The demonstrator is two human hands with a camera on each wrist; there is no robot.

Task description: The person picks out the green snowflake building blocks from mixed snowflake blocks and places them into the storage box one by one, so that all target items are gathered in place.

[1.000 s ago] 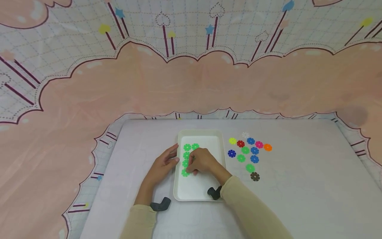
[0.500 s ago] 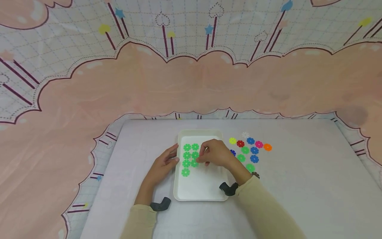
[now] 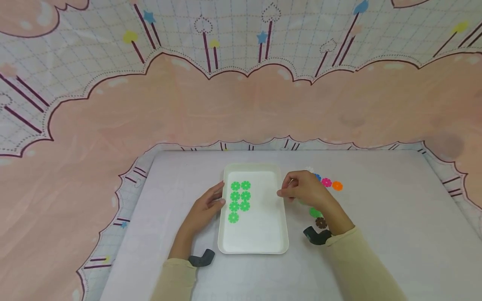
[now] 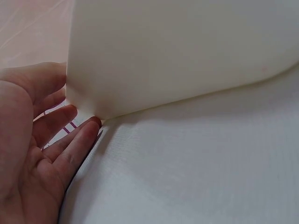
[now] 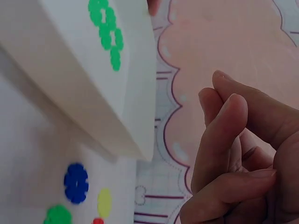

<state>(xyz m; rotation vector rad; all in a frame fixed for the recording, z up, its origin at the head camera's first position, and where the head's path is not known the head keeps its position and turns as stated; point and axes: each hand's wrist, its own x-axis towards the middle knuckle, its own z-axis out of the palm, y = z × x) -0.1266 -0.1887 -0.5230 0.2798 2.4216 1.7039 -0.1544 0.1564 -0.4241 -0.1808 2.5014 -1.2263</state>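
Observation:
A white rectangular tray (image 3: 263, 234) lies on the table with several green notched plastic discs (image 3: 245, 195) in two columns at its left side. The left column reaches one disc lower than the right. My left hand (image 3: 206, 207) rests against the tray's left edge, its fingertips touching the rim with relaxed fingers, as the left wrist view shows. Just past the tray's right edge hovers my right hand (image 3: 306, 190), fingers loosely bent. In the right wrist view nothing shows between its thumb and fingertips. Beneath it, a dark blue disc (image 5: 76, 183) and a yellow disc (image 5: 104, 202) lie loose.
Right of the tray are scattered discs, partly hidden by my right hand: pink (image 3: 326, 182), orange (image 3: 337, 186), green (image 3: 315, 212) and brown (image 3: 321, 223). A patterned cloth (image 3: 241, 104) hangs behind the white table (image 3: 395, 209).
My right hand has moved right, from over the green discs to beyond the tray's right edge, uncovering the right column of discs. The left hand stays at the tray's edge.

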